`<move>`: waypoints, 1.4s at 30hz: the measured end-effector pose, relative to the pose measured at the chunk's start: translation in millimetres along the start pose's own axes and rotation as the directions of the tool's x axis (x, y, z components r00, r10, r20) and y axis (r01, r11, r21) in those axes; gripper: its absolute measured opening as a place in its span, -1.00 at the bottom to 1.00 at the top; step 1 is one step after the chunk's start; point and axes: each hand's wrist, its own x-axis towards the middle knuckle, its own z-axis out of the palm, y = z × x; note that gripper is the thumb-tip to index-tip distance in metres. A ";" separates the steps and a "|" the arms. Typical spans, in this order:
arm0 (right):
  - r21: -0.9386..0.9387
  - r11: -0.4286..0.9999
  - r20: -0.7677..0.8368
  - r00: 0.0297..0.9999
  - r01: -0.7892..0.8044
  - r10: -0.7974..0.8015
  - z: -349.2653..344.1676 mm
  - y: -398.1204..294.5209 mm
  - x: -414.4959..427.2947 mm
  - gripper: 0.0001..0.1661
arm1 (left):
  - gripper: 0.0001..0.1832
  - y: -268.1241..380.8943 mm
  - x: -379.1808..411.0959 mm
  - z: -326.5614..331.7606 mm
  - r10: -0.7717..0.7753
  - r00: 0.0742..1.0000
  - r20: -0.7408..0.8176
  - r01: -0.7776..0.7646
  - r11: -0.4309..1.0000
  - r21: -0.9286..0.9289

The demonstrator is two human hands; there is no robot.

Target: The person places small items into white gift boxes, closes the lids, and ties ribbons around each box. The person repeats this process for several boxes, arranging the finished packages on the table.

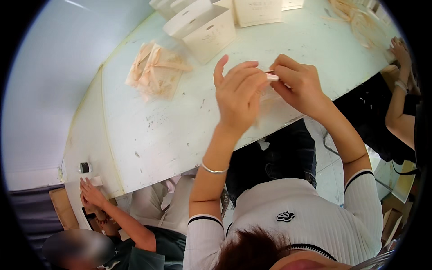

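Observation:
My left hand [239,91] and my right hand [297,84] meet above the white table [175,135], near its front edge. Between their fingertips is a small pale pinkish piece [272,77], pinched from both sides. Its exact kind is blurred and partly covered by the fingers. Below it hangs something translucent with a peach tint [268,98], mostly hidden by my left hand. To the left of my hands lie clear packets with peach ribbon bows [153,71], overlapping each other on the tabletop.
Cream paper bags [211,37] with printed writing stand at the back. Loose peach ribbons [361,23] lie at the far right. A co-worker's hands [91,194] are at the lower left by a small black-and-clear item [85,167]. Another person's hand [401,54] rests at the right edge.

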 end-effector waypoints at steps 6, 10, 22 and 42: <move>0.102 0.994 0.099 0.994 0.031 -0.041 -9.9 11.1 -4.2 -0.81 | -0.87 -6.9 15.3 -7.4 0.246 0.961 0.124 -0.233 0.966 -0.108; 0.236 0.971 0.234 0.972 -0.051 -0.005 -24.2 11.6 1.9 -0.84 | -0.87 -13.9 21.6 -8.0 0.296 0.937 0.184 -0.268 0.950 -0.161; 0.281 0.959 0.231 0.972 -0.032 -0.036 -24.2 17.0 -0.9 -0.68 | -0.83 -0.1 18.8 -7.8 -0.019 0.980 0.196 0.062 0.974 -0.218; 0.261 0.964 0.213 0.977 -0.060 0.003 -23.0 23.8 -2.8 -0.86 | -0.88 -1.7 6.9 -4.4 -0.028 0.983 0.183 0.055 0.989 -0.140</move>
